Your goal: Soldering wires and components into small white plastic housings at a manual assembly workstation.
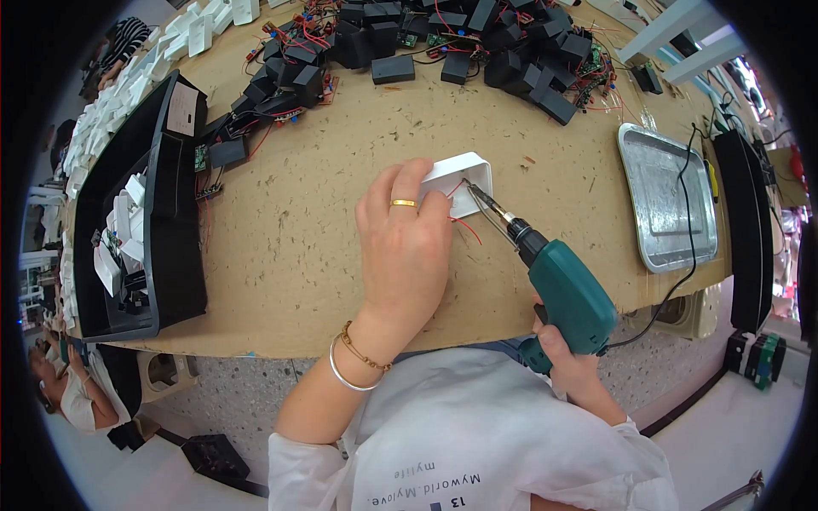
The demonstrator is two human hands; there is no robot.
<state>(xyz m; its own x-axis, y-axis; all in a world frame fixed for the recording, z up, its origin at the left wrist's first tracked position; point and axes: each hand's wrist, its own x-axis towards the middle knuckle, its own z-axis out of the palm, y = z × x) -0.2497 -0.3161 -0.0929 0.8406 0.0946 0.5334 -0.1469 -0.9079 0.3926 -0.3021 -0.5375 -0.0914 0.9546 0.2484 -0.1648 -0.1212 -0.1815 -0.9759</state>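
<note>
My left hand (pixel 402 247) is closed on a white plastic housing (pixel 467 162), steadying it on the table with its open side facing me. Red wires (pixel 467 228) come out of the housing beside my fingertips. In my right hand (pixel 569 364) is a green soldering gun (pixel 569 285), gripped by its handle near the table's front edge. Its thin metal tip reaches into the housing and is at or close to the inner wall; exact contact is too small to tell. A black cord runs from the gun's back end to the right.
Black boxes with circuit boards and red wires (pixel 392 70) are heaped along the far side. A black bin (pixel 179 230) holding white parts stands left, with white housings (pixel 102 140) piled beyond it. At right lies a metal tray (pixel 673 204), crossed by the cord.
</note>
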